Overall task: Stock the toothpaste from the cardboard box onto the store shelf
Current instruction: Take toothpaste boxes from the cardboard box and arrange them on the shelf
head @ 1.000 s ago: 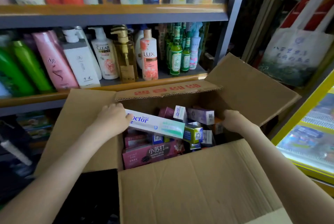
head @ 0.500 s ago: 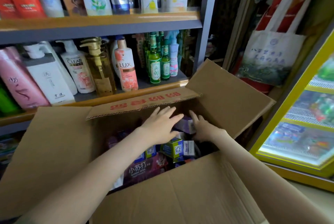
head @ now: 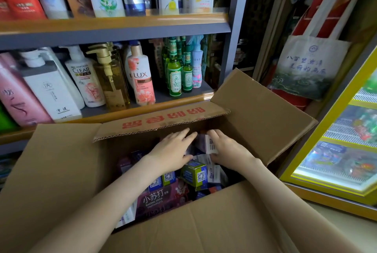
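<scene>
Reaching into the cardboard box, the left hand lies flat, released, on toothpaste cartons; the right hand touches a white barcoded carton, grasp impossible to tell.

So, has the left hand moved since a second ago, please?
Yes. The left hand went rightward from the left wall of the cardboard box to beneath its red-printed flap.

Toothpaste cartons in box — below shelf.

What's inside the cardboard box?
Jumbled toothpaste cartons: a pink baking-soda carton, a green carton, a white barcoded carton. The left hand and right hand cover those at the back; lower layers are hidden.
</scene>
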